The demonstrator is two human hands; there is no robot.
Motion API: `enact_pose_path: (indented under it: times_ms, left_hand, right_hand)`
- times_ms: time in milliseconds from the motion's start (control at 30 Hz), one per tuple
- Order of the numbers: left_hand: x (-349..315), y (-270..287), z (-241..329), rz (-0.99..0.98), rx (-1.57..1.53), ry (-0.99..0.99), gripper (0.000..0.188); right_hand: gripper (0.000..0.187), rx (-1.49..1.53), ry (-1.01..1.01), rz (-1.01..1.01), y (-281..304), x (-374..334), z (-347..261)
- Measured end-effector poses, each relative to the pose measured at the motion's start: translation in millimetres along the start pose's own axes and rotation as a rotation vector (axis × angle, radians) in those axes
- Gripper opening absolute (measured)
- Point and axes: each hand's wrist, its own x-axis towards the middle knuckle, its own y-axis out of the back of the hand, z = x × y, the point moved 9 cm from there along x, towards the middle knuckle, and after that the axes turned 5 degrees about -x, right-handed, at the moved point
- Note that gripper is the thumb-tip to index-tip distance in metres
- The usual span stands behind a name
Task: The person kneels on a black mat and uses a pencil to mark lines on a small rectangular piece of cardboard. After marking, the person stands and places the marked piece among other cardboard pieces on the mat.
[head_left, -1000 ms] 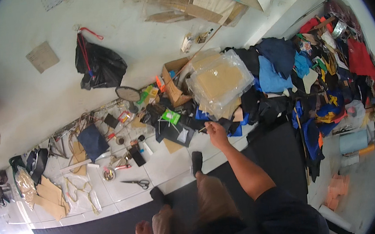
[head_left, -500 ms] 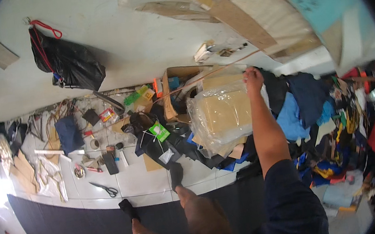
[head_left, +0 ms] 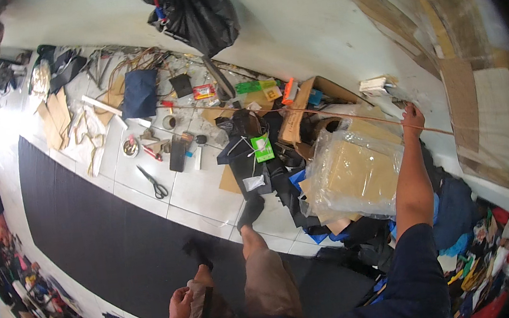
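My right hand [head_left: 412, 119] is stretched out at the right, by the wall, its fingers closed round a long thin brown strip [head_left: 337, 114]. The strip runs leftward over the clutter and past the hand to the right. Below it lies a clear plastic sheet or bag [head_left: 356, 172] around flat tan sheets, close to my right forearm. Low in the picture, my left hand [head_left: 181, 304] hangs beside my left leg with its fingers curled. Whatever may be in it is hidden.
A long black cloth [head_left: 91, 209] covers the floor under my feet. Scissors [head_left: 153, 182] lie on the white tiles. An open cardboard box [head_left: 297, 116] stands against the wall, below a hanging black bag [head_left: 194, 15]. Piled fabrics [head_left: 455, 211] crowd the right side.
The view has swung to the right, so the room appears tilted. My right hand has gone from the plastic's upper edge to the brown strip. My left hand has come into view.
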Motion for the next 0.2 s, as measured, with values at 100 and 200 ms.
enact_pose_path:
  times_ms: [100, 200]
  left_hand:
    - [-12.8, -3.6, -12.8, 0.025, -0.028, 0.025, 0.037]
    - [-6.8, -9.8, -37.6, -0.014, -0.045, 0.008, 0.042]
  right_hand:
    - [0.041, 0.064, -0.133, -0.091, -32.3, -3.7, 2.0]
    - [0.043, 0.112, -0.211, -0.114, -41.2, -8.9, -0.8]
